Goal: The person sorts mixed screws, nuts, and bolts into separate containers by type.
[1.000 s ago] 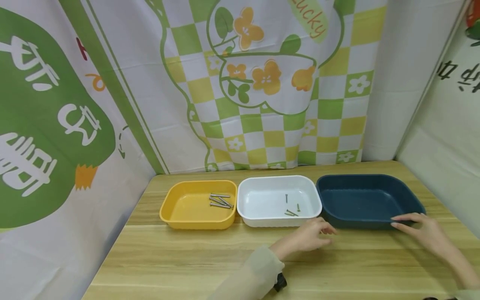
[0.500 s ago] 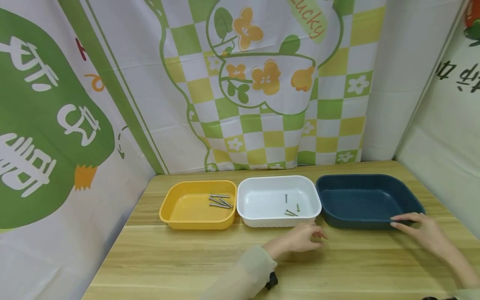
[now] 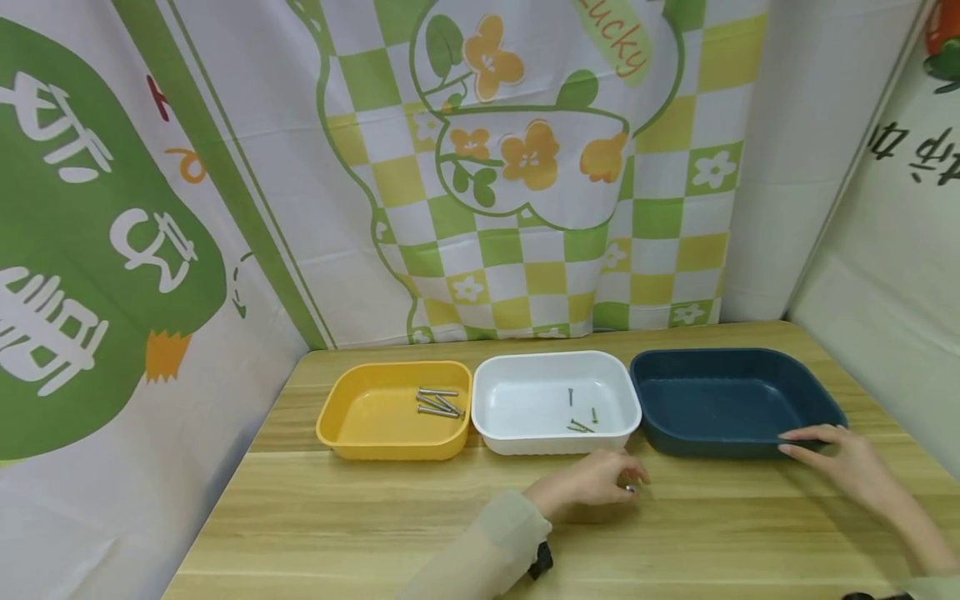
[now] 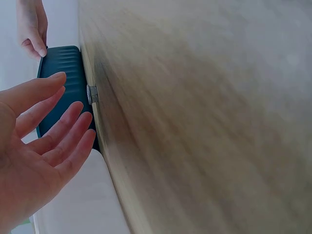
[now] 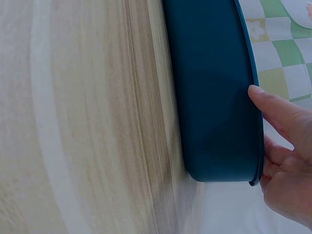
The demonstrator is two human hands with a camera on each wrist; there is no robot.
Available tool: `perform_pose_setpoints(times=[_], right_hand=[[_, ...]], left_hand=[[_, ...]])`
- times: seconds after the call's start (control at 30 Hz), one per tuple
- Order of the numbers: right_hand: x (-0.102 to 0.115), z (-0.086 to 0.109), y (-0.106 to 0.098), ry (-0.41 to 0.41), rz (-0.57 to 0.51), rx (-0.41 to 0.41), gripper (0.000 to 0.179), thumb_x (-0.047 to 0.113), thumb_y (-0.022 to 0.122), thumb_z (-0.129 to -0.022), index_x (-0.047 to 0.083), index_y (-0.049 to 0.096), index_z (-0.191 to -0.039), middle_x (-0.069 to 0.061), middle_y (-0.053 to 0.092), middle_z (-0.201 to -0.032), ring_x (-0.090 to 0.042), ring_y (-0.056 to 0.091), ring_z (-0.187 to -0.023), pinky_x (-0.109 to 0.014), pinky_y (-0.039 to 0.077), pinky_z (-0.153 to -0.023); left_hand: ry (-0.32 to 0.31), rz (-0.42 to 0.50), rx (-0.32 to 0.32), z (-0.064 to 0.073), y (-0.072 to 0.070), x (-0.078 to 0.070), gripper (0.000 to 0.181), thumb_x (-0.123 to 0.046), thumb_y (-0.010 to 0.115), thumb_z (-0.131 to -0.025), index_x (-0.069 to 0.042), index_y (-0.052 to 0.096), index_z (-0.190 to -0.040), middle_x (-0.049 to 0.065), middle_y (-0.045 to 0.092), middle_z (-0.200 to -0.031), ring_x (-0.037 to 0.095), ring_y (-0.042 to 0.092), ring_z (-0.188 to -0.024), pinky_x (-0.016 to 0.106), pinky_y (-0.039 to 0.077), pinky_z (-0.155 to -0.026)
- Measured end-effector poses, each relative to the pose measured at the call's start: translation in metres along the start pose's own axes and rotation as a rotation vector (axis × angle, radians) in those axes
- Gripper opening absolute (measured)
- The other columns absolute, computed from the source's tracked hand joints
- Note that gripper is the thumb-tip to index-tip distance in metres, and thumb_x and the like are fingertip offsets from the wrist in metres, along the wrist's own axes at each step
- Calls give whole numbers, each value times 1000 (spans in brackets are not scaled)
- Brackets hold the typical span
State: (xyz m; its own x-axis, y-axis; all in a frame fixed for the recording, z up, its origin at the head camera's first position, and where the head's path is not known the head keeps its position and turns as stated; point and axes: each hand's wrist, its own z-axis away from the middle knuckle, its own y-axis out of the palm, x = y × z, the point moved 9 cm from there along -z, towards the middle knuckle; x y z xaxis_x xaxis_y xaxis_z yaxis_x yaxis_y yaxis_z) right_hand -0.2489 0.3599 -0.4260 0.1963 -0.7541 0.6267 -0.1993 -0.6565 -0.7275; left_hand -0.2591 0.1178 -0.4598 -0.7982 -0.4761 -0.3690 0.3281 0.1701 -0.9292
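Note:
My left hand hovers just in front of the white tray, its fingers loosely bent and holding nothing. A small grey metal piece, looking like a hex nut or bolt head, sits on the tabletop beyond its fingertips in the left wrist view; in the head view only a glint of it shows by the fingers. At the right, my right hand pinches the front rim of the dark blue tray near its right corner. No contents show inside that tray.
Left of the white tray stands a yellow tray with several long silver bolts. Several small screws lie in the white tray. The three trays form a row along the wooden table's back, before a patterned curtain.
My left hand has drawn left and slightly nearer, away from the dark blue tray. A small metal piece now shows by its fingers. The right hand stays on the rim.

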Motion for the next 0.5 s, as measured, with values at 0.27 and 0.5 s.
perform_pose_setpoints(times=[0.27,0.5], right_hand=[[0,-1,1,9,12,5,25,23,68,-78,3,66,-92,18,55,-85,26,23,-82,-56,31,-75],[1,-1,0,1,9,5,24,22,68,-78,2,66,-91,25,51,-85,26,24,-82,-56,31,-75]], left_hand=[[-11,15,44,-1,4,4,26,-13,66,-79,-11,62,-104,-5,60,-93,-3,51,-81,3,33,-69],[-14,20,50,-2,7,7,26,-12,67,-77,-11,63,-103,-5,61,-92,-3,53,-80,2,34,-68]])
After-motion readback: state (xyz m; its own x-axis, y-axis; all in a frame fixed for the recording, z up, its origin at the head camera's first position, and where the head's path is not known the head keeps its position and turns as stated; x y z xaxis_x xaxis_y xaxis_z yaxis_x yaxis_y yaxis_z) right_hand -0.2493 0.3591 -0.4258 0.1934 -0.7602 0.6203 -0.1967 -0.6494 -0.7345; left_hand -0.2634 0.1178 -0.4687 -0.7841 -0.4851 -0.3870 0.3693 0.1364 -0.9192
